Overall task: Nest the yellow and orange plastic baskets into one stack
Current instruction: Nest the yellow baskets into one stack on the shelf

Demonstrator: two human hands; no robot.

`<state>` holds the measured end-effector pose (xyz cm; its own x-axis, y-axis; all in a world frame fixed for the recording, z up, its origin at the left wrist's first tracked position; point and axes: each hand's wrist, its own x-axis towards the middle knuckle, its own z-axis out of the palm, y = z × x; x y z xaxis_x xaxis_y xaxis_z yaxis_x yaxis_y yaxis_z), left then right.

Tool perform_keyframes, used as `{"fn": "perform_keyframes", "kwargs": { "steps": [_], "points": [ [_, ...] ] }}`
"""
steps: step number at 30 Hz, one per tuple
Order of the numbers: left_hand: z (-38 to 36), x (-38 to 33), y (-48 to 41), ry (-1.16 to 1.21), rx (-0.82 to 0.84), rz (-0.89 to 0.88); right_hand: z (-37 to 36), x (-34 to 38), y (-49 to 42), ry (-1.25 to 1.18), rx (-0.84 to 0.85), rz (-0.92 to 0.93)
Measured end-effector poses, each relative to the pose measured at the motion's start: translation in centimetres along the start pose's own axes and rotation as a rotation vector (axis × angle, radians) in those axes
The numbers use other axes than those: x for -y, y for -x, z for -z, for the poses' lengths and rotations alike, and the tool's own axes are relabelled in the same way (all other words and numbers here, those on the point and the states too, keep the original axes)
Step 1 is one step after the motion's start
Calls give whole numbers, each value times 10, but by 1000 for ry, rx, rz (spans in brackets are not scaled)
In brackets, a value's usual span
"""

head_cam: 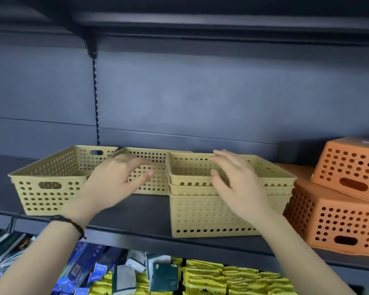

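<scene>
Yellow baskets nested three deep form a stack on the dark shelf, and everything else sits around that stack. To its right, touching or nearly so, a large orange basket lies upside down, with a smaller orange basket tilted on top of it, also inverted. Left of the stack, well apart, a single yellow basket stands upright at the shelf's front edge; another yellow basket sits behind, just beside the stack's left rear corner. The right hand hovers over the stack's top basket with fingers spread loosely — it grips nothing, though whether its fingertips touch the rim I cannot tell. The left hand, a dark cord bracelet at the wrist, is left of the stack, fingers half curled and open toward the rear basket — holding nothing.
</scene>
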<state>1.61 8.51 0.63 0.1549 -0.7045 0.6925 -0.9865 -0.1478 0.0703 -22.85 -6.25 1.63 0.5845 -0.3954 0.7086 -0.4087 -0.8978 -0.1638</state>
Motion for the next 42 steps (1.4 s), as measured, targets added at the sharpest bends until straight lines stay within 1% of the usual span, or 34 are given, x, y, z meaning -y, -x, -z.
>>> {"fn": "perform_keyframes", "kwargs": {
  "steps": [2, 3, 5, 7, 9, 12, 15, 17, 18, 21, 24, 26, 28, 31, 33, 35, 38, 39, 40, 42],
  "points": [
    [15, 28, 5, -228, 49, -45, -12, 30, -10, -16, 31, 87],
    [23, 44, 8, -306, 76, -51, -18, 46, -15, -18, 46, 130],
    [38, 73, 16, -380, 119, -30, -35, 76, -26, -14, 55, 225],
    [49, 104, 25, -407, 146, 1, -56, 104, -35, -9, 91, 279],
    [61, 137, 34, -420, 151, 41, -80, 126, -44, 9, 135, 269],
    [80, 189, 47, -379, 102, 130, -111, 151, -57, 109, 226, 244],
    [90, 236, 58, -346, 82, 172, -137, 172, -70, 33, 365, 157],
    [89, 262, 60, -256, 110, 233, -155, 185, -78, -14, 411, 92],
    [84, 273, 61, -170, 119, 279, -164, 191, -81, -43, 425, 52],
    [64, 291, 61, 222, 149, 378, -188, 205, -83, -153, 468, -80],
    [46, 295, 59, 489, 145, 450, -204, 217, -81, -292, 478, -176],
    [40, 298, 58, 576, 97, 479, -210, 223, -82, -401, 465, -242],
    [37, 300, 61, 595, 75, 473, -215, 229, -86, -475, 430, -303],
    [38, 302, 68, 580, 36, 418, -224, 234, -93, -572, 366, -413],
    [40, 300, 72, 625, 5, 390, -230, 233, -97, -677, 343, -487],
    [39, 297, 78, 668, -19, 357, -236, 228, -102, -695, 282, -514],
    [27, 287, 84, 532, -40, 248, -238, 219, -108, -496, 80, -496],
    [22, 282, 84, 482, -55, 220, -237, 218, -109, -483, 27, -495],
    [18, 278, 83, 440, -78, 199, -236, 219, -107, -508, 3, -495],
    [11, 268, 76, 355, -110, 175, -234, 225, -102, -630, 32, -505]
  ]
}}
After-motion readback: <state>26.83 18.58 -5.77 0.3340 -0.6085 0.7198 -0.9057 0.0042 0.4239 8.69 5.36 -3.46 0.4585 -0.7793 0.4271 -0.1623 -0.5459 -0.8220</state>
